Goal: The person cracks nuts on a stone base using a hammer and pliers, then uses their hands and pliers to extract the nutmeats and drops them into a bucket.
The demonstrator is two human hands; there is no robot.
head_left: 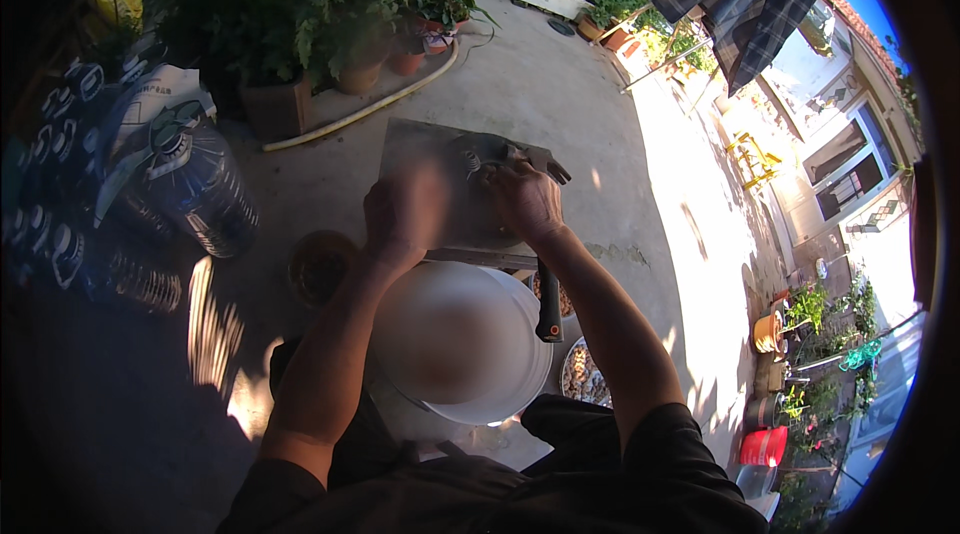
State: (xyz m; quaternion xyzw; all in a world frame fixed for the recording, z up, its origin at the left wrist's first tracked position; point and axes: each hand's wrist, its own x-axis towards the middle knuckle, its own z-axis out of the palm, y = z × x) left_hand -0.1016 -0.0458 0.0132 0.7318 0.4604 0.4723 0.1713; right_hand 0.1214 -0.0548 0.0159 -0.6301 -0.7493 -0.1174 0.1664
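Observation:
My left hand (409, 215), blurred and with its fingers curled, hovers over the left part of a dark flat board (401, 144). Whether it holds anything is unclear. My right hand (526, 202) bends over the board's right side, fingers against dark objects; what they grip is hidden. A small metal coil spring (471, 165) shows left of those fingers. Just beyond them is a claw hammer head (556, 170). A black handle (550, 301), apparently the hammer's, hangs past the near edge beside my right forearm. Below the board stands a round white tub (465, 339), its inside blurred.
A dish of brown pieces (585, 376), possibly nuts, sits right of the tub, a brown bowl (322, 264) to its left. Large plastic water bottles (199, 181) crowd the left. Potted plants (360, 61) and a pale hose (360, 118) lie beyond; a plaid cloth (727, 1) hangs upper right.

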